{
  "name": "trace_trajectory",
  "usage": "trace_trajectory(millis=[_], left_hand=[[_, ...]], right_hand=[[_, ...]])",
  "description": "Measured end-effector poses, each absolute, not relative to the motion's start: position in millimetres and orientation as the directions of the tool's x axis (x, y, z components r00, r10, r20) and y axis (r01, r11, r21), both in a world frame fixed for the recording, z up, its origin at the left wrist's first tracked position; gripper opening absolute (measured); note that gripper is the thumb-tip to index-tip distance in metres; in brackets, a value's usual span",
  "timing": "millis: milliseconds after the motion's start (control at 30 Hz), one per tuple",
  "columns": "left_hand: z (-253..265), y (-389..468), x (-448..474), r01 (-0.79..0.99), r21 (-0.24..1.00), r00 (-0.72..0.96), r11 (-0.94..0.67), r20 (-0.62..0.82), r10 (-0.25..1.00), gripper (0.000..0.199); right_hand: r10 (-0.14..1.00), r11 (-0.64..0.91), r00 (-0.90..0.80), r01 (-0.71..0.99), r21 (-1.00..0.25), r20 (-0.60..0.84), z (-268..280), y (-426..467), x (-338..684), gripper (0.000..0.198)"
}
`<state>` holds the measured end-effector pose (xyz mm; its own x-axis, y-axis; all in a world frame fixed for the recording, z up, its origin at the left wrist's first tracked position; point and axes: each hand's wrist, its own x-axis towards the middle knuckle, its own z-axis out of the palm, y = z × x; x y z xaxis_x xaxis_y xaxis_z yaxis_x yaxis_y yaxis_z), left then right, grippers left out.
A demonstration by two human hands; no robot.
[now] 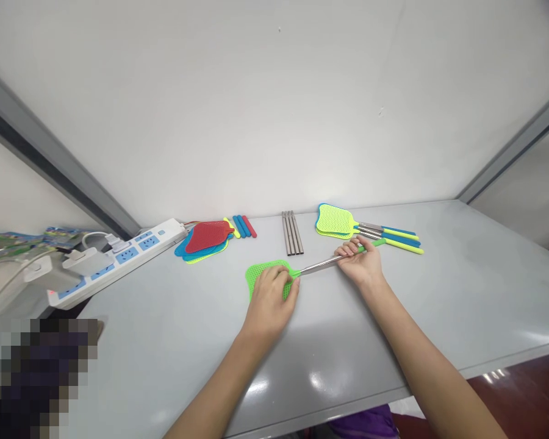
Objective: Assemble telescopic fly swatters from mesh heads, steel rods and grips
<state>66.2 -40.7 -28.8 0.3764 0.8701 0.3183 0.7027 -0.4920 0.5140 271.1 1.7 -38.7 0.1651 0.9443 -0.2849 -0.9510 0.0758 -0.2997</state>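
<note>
One table (165, 341) spreads beneath the left hand (271, 299) and right hand (365, 262). Well left of the fingers runs a power strip (135, 245). Just beyond the right fingers lie stacked swatters (336, 219). Left fingers grasp the green swatter (257, 272) by its head, right fingers near its handle. Beyond the left fingers, leftward, are loose heads (208, 238); beyond and between both hands, four tubes (293, 234); beside the heads, four handles (242, 226).
</note>
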Motion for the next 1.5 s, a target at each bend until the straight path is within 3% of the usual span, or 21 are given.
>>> trace_trajectory(millis=[833, 1133, 1500], left_hand=[[-30.2, -40.6, 65.0, 0.692, 0.534, 0.367, -0.486, 0.32, 0.873, 0.017], [-25.3, -41.8, 63.4, 0.639, 0.545, 0.472, -0.543, 0.279, 0.836, 0.018], [-23.2, -42.5, 64.0, 0.636, 0.542, 0.479, -0.549, 0.281, 0.832, 0.026]], right_hand=[[0.945, 0.067, 0.154, -0.955, -0.29, -0.29, -36.7, 1.6, 273.2, 0.018], [0.934, 0.074, 0.165, -0.957, -0.281, -0.317, -37.5, 1.8, 275.2, 0.018], [0.936, 0.051, 0.174, -0.928, -0.368, -0.308, -36.9, 0.9, 274.8, 0.02]])
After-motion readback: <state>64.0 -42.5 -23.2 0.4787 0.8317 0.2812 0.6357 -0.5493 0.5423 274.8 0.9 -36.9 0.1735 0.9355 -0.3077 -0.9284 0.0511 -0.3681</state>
